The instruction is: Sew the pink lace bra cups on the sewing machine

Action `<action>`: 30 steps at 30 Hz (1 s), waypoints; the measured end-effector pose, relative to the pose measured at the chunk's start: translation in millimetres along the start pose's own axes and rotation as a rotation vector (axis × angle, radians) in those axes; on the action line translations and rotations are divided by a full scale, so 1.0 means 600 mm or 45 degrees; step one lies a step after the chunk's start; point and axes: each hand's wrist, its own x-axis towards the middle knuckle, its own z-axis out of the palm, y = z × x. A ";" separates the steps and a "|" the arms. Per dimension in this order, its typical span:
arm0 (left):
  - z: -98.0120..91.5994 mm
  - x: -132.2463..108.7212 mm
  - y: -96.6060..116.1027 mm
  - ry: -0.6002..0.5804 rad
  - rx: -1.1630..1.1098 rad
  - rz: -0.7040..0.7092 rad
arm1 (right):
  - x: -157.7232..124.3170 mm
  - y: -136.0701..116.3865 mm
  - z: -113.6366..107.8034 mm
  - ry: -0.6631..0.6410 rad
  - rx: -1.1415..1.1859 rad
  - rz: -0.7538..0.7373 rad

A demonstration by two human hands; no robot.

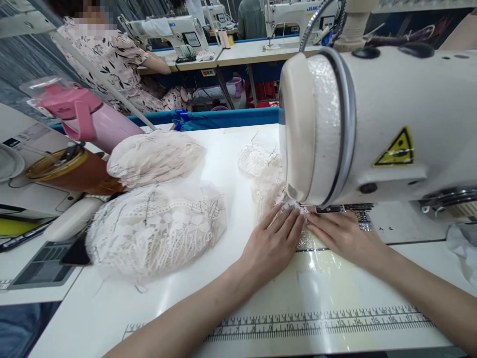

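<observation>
A cream lace piece (269,181) lies on the sewing table and runs under the head of a white sewing machine (316,124). My left hand (274,243) rests on the lace just left of the needle area, its fingers stretched out flat and pressing down. Across from it, my right hand (341,233) lies low beside the presser area with fingers extended; the machine's parts partly cover it. The machine head hides the needle and the stitching spot. Two bundles of cream lace, a larger near one (156,228) and a smaller far one (156,154), sit at the left.
A pink tumbler (93,119) and a brown container (70,169) stand at the far left. Printed rulers (316,325) run along the table's front edge. Beyond a blue cloth edge (231,118), a person in a floral garment (112,64) sits near other sewing machines (171,32).
</observation>
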 end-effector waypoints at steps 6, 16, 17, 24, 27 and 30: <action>-0.006 0.001 -0.003 -0.018 -0.042 -0.097 | -0.003 -0.016 0.005 -0.035 0.131 0.144; -0.004 0.010 -0.007 -0.079 -0.036 -0.150 | 0.000 -0.023 0.003 -0.136 0.080 0.162; -0.004 0.011 -0.007 -0.083 -0.030 -0.151 | 0.001 -0.023 0.003 -0.135 0.063 0.169; -0.004 0.013 -0.007 -0.095 -0.018 -0.171 | 0.005 -0.022 0.006 -0.100 -0.093 0.116; -0.003 0.013 -0.008 -0.101 -0.014 -0.176 | 0.007 -0.022 0.005 -0.078 -0.127 0.085; -0.003 0.011 -0.010 -0.105 -0.037 -0.192 | 0.007 -0.021 0.005 -0.042 -0.152 0.062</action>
